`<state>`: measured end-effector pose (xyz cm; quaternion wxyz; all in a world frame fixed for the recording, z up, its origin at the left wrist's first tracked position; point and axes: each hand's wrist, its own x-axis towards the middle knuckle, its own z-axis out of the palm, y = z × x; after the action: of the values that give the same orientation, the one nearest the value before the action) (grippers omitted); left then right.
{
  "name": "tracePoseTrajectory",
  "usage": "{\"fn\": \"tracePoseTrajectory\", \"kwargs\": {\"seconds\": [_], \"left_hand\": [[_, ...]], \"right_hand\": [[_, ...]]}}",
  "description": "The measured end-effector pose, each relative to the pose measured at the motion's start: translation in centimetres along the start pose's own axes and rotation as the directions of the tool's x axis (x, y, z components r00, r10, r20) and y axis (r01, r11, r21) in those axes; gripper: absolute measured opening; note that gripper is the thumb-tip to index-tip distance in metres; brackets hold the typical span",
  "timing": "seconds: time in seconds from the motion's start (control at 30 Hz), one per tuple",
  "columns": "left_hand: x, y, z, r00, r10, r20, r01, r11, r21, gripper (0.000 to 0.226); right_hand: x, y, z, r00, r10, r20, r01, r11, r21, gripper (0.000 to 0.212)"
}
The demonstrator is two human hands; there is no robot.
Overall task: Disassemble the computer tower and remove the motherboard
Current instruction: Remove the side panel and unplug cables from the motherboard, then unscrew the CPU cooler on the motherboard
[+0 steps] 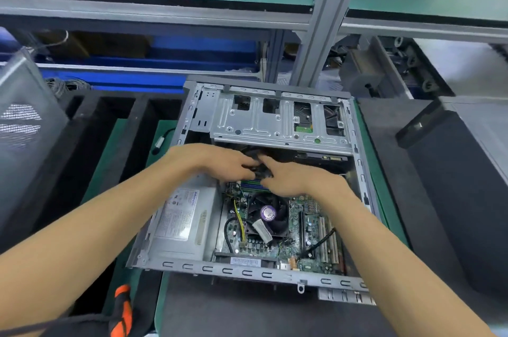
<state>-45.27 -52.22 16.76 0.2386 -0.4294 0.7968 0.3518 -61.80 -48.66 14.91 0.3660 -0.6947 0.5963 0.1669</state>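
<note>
The open computer tower (pixel 247 272) lies on its side on the green bench mat. Inside sit the green motherboard (pixel 308 246) with its black CPU fan (pixel 270 214), the silver power supply (pixel 181 221) at left and a metal drive cage (pixel 275 116) at the far end. My left hand (pixel 220 160) and my right hand (pixel 297 177) meet over a black cable bundle (pixel 261 169) just beyond the RAM slots. Both hands' fingers curl around the black connector or cables there. The exact part under the fingers is blurred.
An orange-and-black screwdriver (pixel 122 312) lies at the near left. Black tower cases (pixel 467 185) stand at right, dark panels (pixel 90 144) and a perforated grey side panel (pixel 24 122) at left. An aluminium frame post (pixel 324 20) rises behind the case.
</note>
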Motion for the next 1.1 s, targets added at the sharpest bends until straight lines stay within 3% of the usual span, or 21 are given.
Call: {"fn": "tracePoseTrajectory", "kwargs": {"seconds": [0.07,0.17,0.3,0.4,0.63,0.77,0.87,1.0,1.1], "left_hand": [[-2.2,0.7,-0.7,0.997,0.041,-0.063,-0.042,0.999,-0.012,0.044],[-4.9,1.8,-1.5,0.956,0.091,-0.280,-0.125,0.986,-0.107,0.033],[-8.0,2.3,-0.1,0.804,-0.018,-0.595,-0.166,0.953,-0.253,0.038],[-11.5,1.7,2.4,0.664,-0.134,-0.736,-0.166,0.933,-0.320,0.044],[-22.2,-2.0,11.1,0.475,-0.440,-0.762,-0.076,0.842,-0.534,0.046],[-27.0,-4.8,17.1,0.403,-0.638,-0.656,0.009,0.720,-0.694,0.034],[-28.6,-6.6,21.4,0.394,-0.744,-0.540,0.057,0.606,-0.794,0.030],[-28.2,-7.8,25.9,0.537,-0.719,-0.441,0.066,0.558,-0.827,0.028],[-26.9,-8.1,28.0,0.605,-0.682,-0.410,0.045,0.544,-0.838,0.026]], "right_hand": [[-2.5,0.1,-0.8,0.997,-0.068,-0.023,0.069,0.997,0.025,0.063],[-5.5,0.1,-2.2,0.972,-0.117,-0.201,0.143,0.983,0.119,0.054],[-7.8,-1.3,-2.6,0.869,-0.173,-0.463,0.239,0.967,0.086,0.058],[-8.6,-3.9,-1.4,0.779,-0.321,-0.538,0.385,0.923,0.007,0.065],[-9.6,-14.7,4.6,0.684,-0.603,-0.411,0.654,0.756,-0.021,0.074],[-10.2,-19.9,10.3,0.570,-0.707,-0.420,0.749,0.657,-0.089,0.046],[-9.3,-22.0,15.7,0.641,-0.695,-0.325,0.716,0.694,-0.073,0.030],[-6.3,-21.7,22.4,0.855,-0.516,-0.054,0.487,0.834,-0.258,0.051],[-4.7,-20.7,25.3,0.908,-0.420,0.000,0.403,0.870,-0.283,0.051]]}}
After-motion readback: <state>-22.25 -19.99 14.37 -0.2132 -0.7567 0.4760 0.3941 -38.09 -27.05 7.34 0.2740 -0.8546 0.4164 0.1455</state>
